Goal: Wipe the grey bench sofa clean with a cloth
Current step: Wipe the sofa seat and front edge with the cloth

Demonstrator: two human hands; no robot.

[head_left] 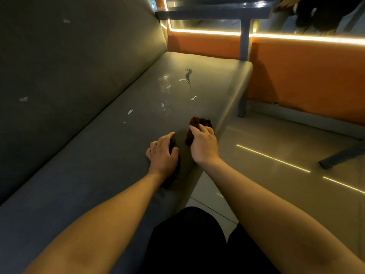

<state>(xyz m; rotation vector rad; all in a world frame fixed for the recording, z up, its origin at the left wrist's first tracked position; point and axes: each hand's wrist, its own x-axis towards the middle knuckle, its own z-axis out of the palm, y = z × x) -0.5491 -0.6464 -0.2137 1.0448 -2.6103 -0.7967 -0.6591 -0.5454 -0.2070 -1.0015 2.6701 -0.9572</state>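
The right hand [202,144] is gripping a bunched brown cloth [197,123]; the left hand [163,153] is curling over something dark; wiping toward the white scraps [193,98] on the grey bench sofa [98,147] calls for flattening it.

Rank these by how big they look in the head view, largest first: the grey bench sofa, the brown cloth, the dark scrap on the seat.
1. grey bench sofa
2. brown cloth, partly hidden under the right hand
3. dark scrap, though it lies farther from the camera, so this is unsure

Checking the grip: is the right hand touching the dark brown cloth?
Touching. The head view shows the right hand with fingers curled over the dark brown cloth.
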